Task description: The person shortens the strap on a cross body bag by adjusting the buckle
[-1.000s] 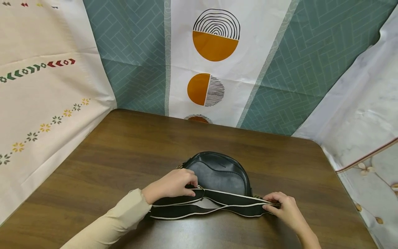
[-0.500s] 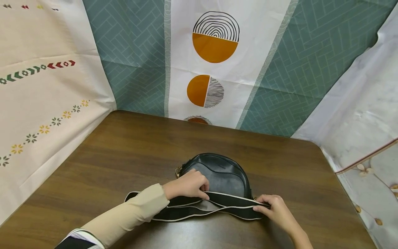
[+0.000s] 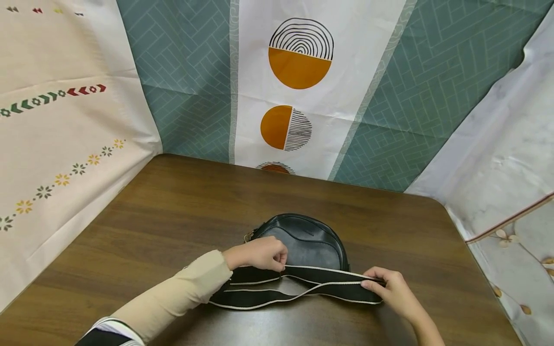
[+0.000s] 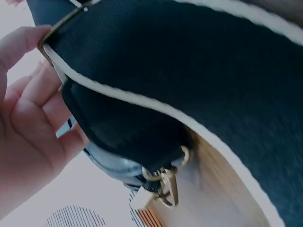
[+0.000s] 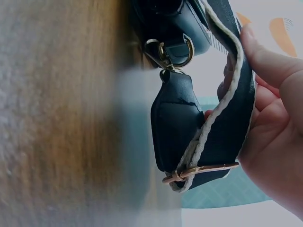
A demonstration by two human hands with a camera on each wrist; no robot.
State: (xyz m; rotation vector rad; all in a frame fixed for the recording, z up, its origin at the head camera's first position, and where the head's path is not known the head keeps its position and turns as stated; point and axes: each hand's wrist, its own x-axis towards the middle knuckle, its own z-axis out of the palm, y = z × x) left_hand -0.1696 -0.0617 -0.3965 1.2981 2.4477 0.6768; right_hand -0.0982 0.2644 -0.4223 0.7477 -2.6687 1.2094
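A black half-round handbag (image 3: 311,245) lies on the table. In front of it runs its wide black shoulder strap (image 3: 342,291), edged in white braid and folded into overlapping lengths. My left hand (image 3: 263,253) pinches the strap before the bag; in the left wrist view its thumb touches a bronze slider buckle (image 4: 64,23). A gold swivel clasp (image 4: 168,187) hangs from a leather strap end. My right hand (image 3: 393,290) grips the strap's right end between thumb and fingers. The right wrist view shows another slider buckle (image 5: 203,169) and a clasp on a bag ring (image 5: 190,51).
The brown wooden table (image 3: 182,206) extends around the bag. Behind it hangs a teal and white patterned cloth (image 3: 190,86), with a cream cloth (image 3: 65,134) on the left and a pale floral one (image 3: 506,158) on the right.
My left hand has shifted right along the strap. The right hand went slightly left, then back right, keeping hold of the strap. The bag stays about where it was.
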